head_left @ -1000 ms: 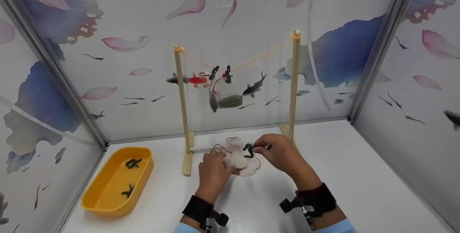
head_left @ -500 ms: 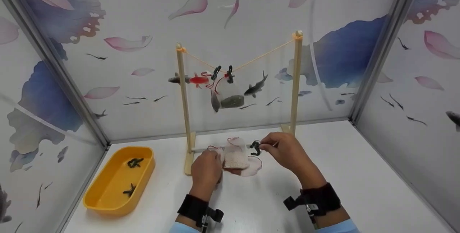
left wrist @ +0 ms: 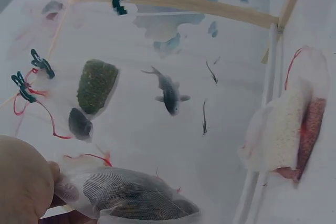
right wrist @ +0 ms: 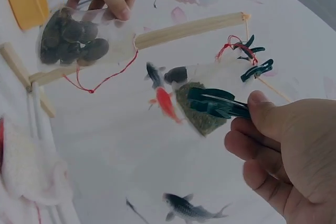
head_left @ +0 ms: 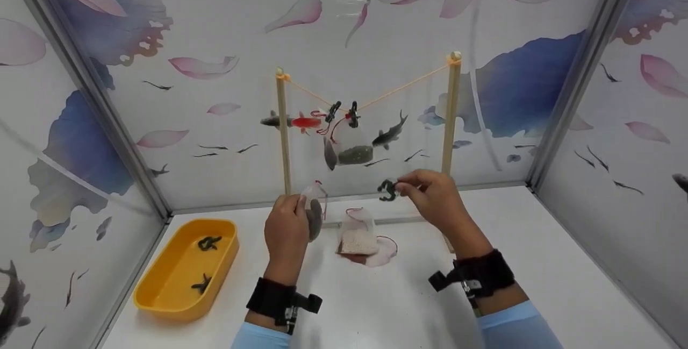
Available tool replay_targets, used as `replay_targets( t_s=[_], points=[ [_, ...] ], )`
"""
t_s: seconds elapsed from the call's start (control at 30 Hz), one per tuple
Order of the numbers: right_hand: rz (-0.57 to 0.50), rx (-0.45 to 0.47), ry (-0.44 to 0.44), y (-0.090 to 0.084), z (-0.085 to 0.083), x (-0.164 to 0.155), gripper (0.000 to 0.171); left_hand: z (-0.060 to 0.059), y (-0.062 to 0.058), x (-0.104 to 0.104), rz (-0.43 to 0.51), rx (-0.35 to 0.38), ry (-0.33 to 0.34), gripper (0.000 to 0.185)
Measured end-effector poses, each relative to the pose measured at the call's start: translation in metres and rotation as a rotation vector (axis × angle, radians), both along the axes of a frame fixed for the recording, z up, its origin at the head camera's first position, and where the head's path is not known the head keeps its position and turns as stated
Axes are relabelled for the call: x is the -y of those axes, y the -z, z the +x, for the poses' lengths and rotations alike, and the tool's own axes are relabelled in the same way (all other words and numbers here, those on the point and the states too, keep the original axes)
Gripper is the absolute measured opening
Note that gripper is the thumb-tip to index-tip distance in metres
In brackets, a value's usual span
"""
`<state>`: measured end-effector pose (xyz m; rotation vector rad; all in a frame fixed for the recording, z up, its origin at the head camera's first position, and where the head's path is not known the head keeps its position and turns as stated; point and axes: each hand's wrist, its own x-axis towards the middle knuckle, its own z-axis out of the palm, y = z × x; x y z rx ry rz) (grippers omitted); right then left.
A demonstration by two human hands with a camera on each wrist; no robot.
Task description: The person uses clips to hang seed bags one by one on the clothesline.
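Note:
My left hand point(head_left: 285, 228) holds a sheer drawstring bag point(head_left: 314, 220) by its upper part, lifted off the table. Several dark rounded stones point(right wrist: 79, 38) fill it in the right wrist view, and its red cord hangs loose. At the right, my right hand point(head_left: 432, 193) pinches a dark green clothespin point(head_left: 387, 190) between thumb and fingers in the air. Above both hands, an orange string point(head_left: 403, 87) sags between two wooden posts. Two green clothespins point(head_left: 352, 114) on it carry a bag with green contents point(head_left: 355, 154) and a darker bag point(head_left: 330, 155).
On the table between the posts lie a bag with whitish contents point(head_left: 359, 244) and a reddish one point(left wrist: 314, 129) partly under it. A yellow tray point(head_left: 156, 306) at left contains two green clothespins point(head_left: 208, 242). Flower-printed panels surround the white table.
My left hand has drawn the stone bag away from the other bags, leftward and up off the table. My right hand has risen with the clothespin. The head view has shifted slightly.

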<state>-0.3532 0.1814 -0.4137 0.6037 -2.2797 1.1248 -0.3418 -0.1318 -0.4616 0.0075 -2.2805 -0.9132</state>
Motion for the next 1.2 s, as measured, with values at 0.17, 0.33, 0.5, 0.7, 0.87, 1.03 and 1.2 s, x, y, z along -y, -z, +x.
replay_targets(
  t_s=[0.17,0.33,0.5,0.7,0.87,1.03,1.2],
  points=[
    [-0.100,-0.113,-0.018,-0.071,-0.013,0.020,0.011,-0.012,-0.048,0.010,0.019,-0.057,0.032,0.028],
    [-0.206,-0.110,-0.028,-0.146,-0.028,0.048,0.016,-0.031,-0.104,0.022,0.043,-0.109,0.056,0.025],
    [-0.124,-0.049,0.005,-0.187,-0.059,0.080,0.018,-0.048,-0.150,0.019,0.026,-0.117,0.106,0.024],
    [-0.017,0.059,-0.008,-0.202,-0.086,0.112,0.020,-0.063,-0.178,0.011,0.009,-0.101,0.119,0.022],
    [0.045,0.076,-0.001,-0.201,-0.095,0.125,0.020,-0.071,-0.183,0.001,-0.020,-0.073,0.124,0.022],
    [0.143,0.100,-0.021,-0.198,-0.097,0.135,0.022,-0.071,-0.182,-0.002,-0.004,-0.097,0.142,0.022],
    [0.188,0.126,-0.050,-0.197,-0.097,0.141,0.026,-0.071,-0.178,0.002,0.025,-0.123,0.167,0.020]
  ],
)
